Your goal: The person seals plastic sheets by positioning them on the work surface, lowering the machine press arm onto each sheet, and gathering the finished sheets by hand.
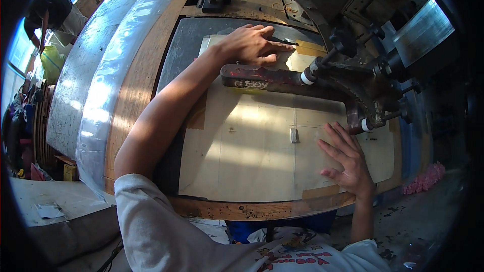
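Note:
A pale cream sheet [252,146] lies over a dark board, held by strips of brown tape along its edges. My left hand [249,44] reaches past the dark metal bar [262,76], palm down on the far part of the sheet, with its index finger stretched out to the right. A thin dark strip shows beside that fingertip, too small to make out. On the near right of the sheet my right hand [350,163] rests with its fingers spread, just below the bar's lower arm. Between the hands sits a small silvery block [294,135], touched by neither.
The bar joins a clamp-like frame with black knobs [344,42] on the right. A wooden edge [252,210] borders the board. To the left lies a clear plastic sheet [103,100]. Another person [53,15] bends at the far left. A pink bundle [424,179] lies at the right.

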Demonstrator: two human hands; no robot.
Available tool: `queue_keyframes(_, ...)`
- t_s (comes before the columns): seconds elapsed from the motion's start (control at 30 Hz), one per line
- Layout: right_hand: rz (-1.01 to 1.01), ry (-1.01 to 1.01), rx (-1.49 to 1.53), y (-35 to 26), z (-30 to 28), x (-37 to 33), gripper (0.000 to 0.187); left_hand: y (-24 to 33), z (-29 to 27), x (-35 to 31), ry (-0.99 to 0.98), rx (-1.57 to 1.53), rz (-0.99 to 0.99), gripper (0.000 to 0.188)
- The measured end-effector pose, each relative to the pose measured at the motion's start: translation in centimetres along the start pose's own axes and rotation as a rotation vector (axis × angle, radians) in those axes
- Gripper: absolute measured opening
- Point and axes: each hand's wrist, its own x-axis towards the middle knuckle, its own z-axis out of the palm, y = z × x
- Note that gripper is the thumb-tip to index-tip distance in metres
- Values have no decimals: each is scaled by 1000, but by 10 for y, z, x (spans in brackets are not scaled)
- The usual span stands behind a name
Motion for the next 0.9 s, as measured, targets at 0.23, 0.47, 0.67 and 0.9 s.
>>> queue_keyframes(0.23, -40, -3, 29, 3, -4, -4, 56, -4, -3, 7, -19, -107, 3, 49)
queue_keyframes(0.47, 39, 34, 60, -12, -1, -38, 57, -13, 7, 5, 30, -98, 28, 48)
queue_keyframes(0.67, 97, 23, 0, -14, 0, -56, 65, -4, -9, 9, -56, -18, -20, 50)
queue_keyframes(0.9, 145, 60, 44, -14, 5, -56, 66, -7, 2, 4, 29, -85, 41, 50)
